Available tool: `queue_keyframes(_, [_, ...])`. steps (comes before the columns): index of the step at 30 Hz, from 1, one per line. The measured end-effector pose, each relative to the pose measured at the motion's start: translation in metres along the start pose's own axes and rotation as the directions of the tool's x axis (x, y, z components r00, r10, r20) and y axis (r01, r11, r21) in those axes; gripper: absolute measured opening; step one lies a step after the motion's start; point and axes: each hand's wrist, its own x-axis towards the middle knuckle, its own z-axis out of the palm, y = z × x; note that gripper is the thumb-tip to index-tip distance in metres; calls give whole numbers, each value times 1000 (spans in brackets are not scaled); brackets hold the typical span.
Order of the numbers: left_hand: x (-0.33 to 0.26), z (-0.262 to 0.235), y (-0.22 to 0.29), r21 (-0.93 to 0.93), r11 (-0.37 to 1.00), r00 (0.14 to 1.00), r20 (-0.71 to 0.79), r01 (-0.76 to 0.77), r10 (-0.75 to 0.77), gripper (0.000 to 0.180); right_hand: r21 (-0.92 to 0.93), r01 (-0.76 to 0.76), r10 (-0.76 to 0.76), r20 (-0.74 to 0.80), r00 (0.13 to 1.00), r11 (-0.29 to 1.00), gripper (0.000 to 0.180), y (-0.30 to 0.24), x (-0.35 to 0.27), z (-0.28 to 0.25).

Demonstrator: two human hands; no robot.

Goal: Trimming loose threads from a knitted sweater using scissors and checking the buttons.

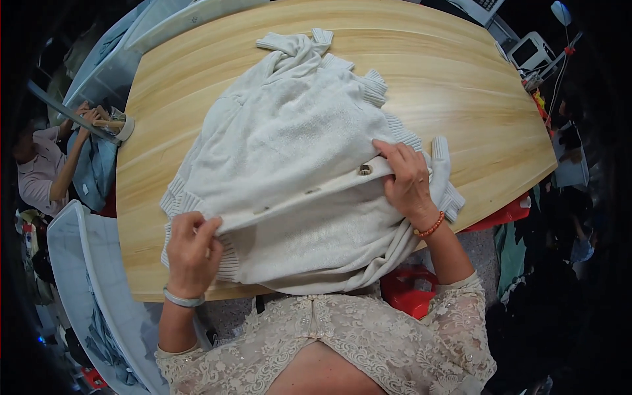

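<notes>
A cream knitted cardigan lies spread on the table, its sleeves and ribbed edges bunched toward the far and right sides. Its button band runs slantwise between my two hands, held fairly straight. Small buttonholes show along it, and a dark round button sits near its right end. My left hand pinches the band's lower end beside the ribbed hem. At the other end, my right hand grips the band with fingers on top; the thumb is mostly hidden.
The wooden table has curved-looking edges. A white plastic bin with blue-grey cloth stands at left. Beyond the left edge, a person handles grey-blue fabric near a small container of tools. A red stool is below the front edge.
</notes>
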Motion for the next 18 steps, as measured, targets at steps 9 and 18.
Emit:
queue_keyframes(9, [61, -47, -54, 88, 995, 950, -311, 40, -11, 32, -165, -137, 169, 199, 965, 977, 29, 35, 87, -38])
queue_keyframes(18, [38, -1, -52, 94, 992, 970, -219, -83, 102, 36, -449, 195, -300, -176, 938, 872, 41, 113, 139, -21])
